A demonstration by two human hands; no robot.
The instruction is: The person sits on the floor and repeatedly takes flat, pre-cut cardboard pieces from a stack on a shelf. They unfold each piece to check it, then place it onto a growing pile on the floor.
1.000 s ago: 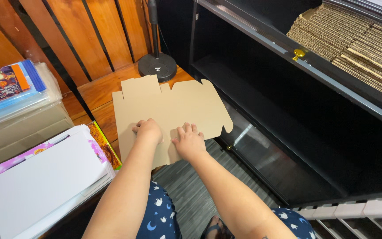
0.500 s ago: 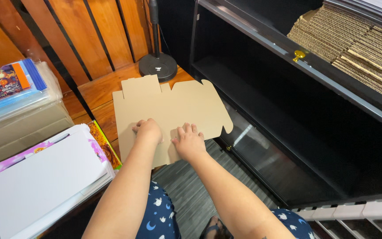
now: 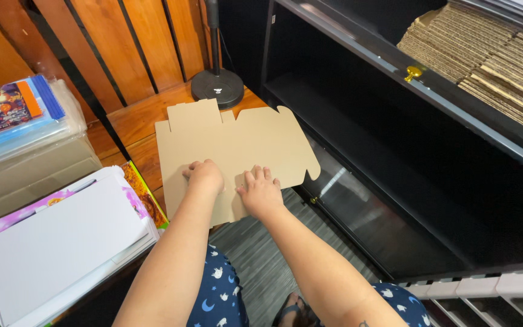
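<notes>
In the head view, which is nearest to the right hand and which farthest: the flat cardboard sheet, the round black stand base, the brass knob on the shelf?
1. Flat cardboard sheet: directly under the right hand, touching it.
2. Round black stand base: beyond the sheet, toward the wooden wall.
3. Brass knob: up to the right, on the black shelf's edge, farthest.
</notes>
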